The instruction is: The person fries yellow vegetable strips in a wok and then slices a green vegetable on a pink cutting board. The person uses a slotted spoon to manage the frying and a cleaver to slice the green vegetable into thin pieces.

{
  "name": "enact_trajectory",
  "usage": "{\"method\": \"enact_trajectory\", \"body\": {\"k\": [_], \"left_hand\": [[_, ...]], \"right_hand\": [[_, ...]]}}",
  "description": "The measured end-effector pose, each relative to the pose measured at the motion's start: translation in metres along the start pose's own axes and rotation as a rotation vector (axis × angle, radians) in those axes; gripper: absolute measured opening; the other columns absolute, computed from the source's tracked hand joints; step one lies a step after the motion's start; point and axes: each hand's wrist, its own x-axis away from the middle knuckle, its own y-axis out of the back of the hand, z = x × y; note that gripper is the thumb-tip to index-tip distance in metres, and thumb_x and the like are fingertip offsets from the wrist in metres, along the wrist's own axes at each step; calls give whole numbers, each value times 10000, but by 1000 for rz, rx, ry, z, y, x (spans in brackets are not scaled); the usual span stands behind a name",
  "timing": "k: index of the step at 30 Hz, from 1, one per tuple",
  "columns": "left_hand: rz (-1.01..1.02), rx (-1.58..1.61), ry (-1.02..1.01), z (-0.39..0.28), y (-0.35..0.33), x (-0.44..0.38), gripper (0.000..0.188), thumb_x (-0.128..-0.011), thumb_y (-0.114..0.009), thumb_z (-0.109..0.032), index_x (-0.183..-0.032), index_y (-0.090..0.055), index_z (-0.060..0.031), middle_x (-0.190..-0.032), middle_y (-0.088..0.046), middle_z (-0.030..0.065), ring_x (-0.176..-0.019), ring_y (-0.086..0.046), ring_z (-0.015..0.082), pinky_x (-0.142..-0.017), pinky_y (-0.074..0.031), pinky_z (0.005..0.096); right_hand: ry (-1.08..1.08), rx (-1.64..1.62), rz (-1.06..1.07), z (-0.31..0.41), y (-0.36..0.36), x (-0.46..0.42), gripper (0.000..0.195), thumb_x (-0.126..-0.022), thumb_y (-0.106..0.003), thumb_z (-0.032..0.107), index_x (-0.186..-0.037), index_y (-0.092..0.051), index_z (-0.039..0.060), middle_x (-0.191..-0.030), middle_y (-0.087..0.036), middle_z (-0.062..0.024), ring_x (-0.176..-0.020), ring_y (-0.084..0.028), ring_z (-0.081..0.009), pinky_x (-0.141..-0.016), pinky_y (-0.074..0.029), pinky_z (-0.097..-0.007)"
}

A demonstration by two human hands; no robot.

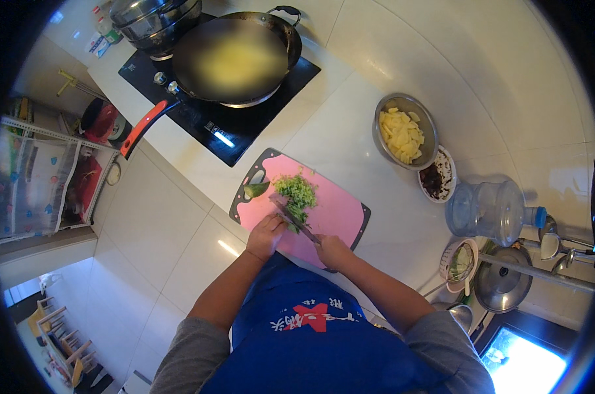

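My right hand (334,252) grips the handle of a kitchen knife (297,220). Its blade slants up and left across a pink cutting board (338,219) with dark ends. Beside the blade, my left hand (266,237) rests at the board's near edge with fingers bunched; what lies beneath the fingertips is hidden. Finely chopped green vegetable (295,191) is heaped on the far side of the blade, with some bits along the steel. A cut green vegetable piece (256,189), perhaps cucumber, lies near the board's handle slot.
A wok (293,42) with blurred yellow contents stands on a black induction cooktop (258,125), its red handle (147,125) jutting past the counter edge. Rightward are a steel bowl of sliced potato (401,135), a white bowl (438,175) and a plastic water jug (489,209).
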Motion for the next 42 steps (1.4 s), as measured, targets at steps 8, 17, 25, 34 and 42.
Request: {"method": "enact_trajectory", "body": {"k": [8,17,25,34,42], "left_hand": [[-39,-15,-6,-1,-4,-1,254,-699,-559,-81,-933,-645,-38,-973,-600,97,-994,-570,268,-866,-486,335],[2,-21,15,4,-4,1,230,-700,-553,-96,-906,-638,-40,-978,-605,96,-999,-569,269,-872,-480,340],[-7,-23,3,2,-6,3,247,-699,-553,-97,-922,-639,-37,-975,-601,98,-1002,-565,269,-871,-480,336],[22,1,1,6,-2,4,238,-695,-560,-91,-916,-635,-50,-966,-587,95,-988,-558,277,-862,-480,345],[-62,94,-9,3,2,1,195,-676,-597,-42,-868,-619,-12,-907,-590,131,-899,-581,315,-799,-497,384]], "right_hand": [[70,168,53,1,7,18,306,-835,-469,131,-1096,-609,57,-882,-639,-252,-820,-629,-413,-756,-493,-488],[19,-4,9,2,-4,-3,369,-822,-450,115,-1161,-594,89,-927,-642,-245,-850,-631,-405,-769,-492,-493],[85,155,76,-2,4,18,309,-868,-436,167,-1103,-598,49,-884,-629,-265,-834,-618,-423,-770,-487,-486],[78,-151,-79,-21,-21,-8,299,-854,-494,162,-1108,-600,45,-884,-627,-278,-842,-626,-414,-763,-493,-490],[-23,-35,25,5,11,8,287,-857,-491,153,-1094,-604,38,-890,-628,-277,-844,-628,-412,-752,-498,-490]]}}
